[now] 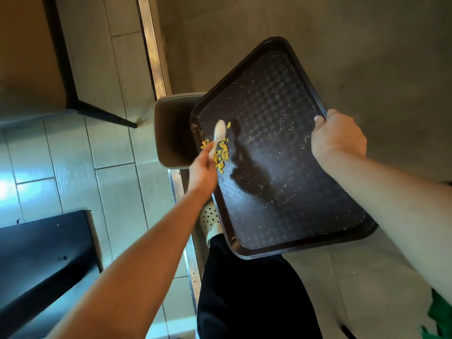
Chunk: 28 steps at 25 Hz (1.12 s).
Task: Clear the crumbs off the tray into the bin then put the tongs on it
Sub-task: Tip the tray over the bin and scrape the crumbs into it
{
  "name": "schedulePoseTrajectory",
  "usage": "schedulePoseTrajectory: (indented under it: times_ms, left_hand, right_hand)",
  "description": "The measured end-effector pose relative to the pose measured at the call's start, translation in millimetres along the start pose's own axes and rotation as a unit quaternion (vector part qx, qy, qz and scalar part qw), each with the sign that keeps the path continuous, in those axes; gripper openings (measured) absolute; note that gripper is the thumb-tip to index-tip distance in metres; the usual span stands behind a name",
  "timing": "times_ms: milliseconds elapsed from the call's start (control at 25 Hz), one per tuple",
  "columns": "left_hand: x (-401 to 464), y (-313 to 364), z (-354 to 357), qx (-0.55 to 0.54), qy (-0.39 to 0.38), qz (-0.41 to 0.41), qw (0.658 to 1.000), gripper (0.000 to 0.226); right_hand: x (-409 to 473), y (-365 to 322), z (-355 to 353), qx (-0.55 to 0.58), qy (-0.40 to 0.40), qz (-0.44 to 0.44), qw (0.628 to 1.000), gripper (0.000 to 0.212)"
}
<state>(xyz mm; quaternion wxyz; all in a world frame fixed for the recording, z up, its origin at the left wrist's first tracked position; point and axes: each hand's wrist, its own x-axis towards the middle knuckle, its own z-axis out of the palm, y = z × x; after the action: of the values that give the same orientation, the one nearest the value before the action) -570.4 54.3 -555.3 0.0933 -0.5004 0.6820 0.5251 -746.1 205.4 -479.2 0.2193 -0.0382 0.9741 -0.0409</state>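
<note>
A dark brown tray (281,123) hangs tilted over a grey bin (171,133), its left edge above the bin's opening. My right hand (338,137) grips the tray's right rim. My left hand (204,171) holds a white spoon (219,132) whose bowl touches the tray near the left edge. A heap of yellow crumbs (221,154) lies beside the spoon, and fine specks are scattered across the tray. No tongs are in sight.
A metal floor strip (152,45) runs past the bin. A dark table leg (102,113) stands at the left and a black bench (44,260) at the lower left. My black trouser leg (244,289) and dotted shoe (209,216) are below the tray.
</note>
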Motion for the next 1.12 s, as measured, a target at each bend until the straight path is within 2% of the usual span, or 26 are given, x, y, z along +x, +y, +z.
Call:
schedulePoseTrajectory:
  times_ms: [120,360,440,600,720,960,1120]
  left_hand:
    - [-5,7,17,-0.022,-0.031,-0.009,0.999,0.044]
    - [9,-12,-7,0.021,0.046,-0.102,0.993,0.047]
    - [5,-24,-16,0.047,0.036,-0.057,0.997,0.045]
    - [-27,-55,-8,0.105,-0.065,0.07,0.99,0.04]
    - [-42,-70,0,0.122,-0.079,0.036,0.989,0.041]
    - [-11,-65,-9,0.116,0.013,-0.074,0.99,0.05]
    - [-14,-63,-19,0.126,-0.003,0.02,0.992,0.042]
  right_hand:
    - [-1,0,2,0.0,0.002,0.011,1.0,0.033]
    - [-5,0,4,0.002,-0.003,0.021,1.0,0.033]
    - [-7,-2,4,0.002,-0.007,0.025,1.0,0.033]
    - [-6,-4,5,0.001,-0.009,0.021,1.0,0.034]
    - [-5,-5,5,0.002,-0.009,0.016,1.0,0.034]
    - [-5,-5,5,0.002,-0.006,0.014,1.0,0.034]
    - [-5,-5,4,-0.001,-0.009,0.02,1.0,0.034]
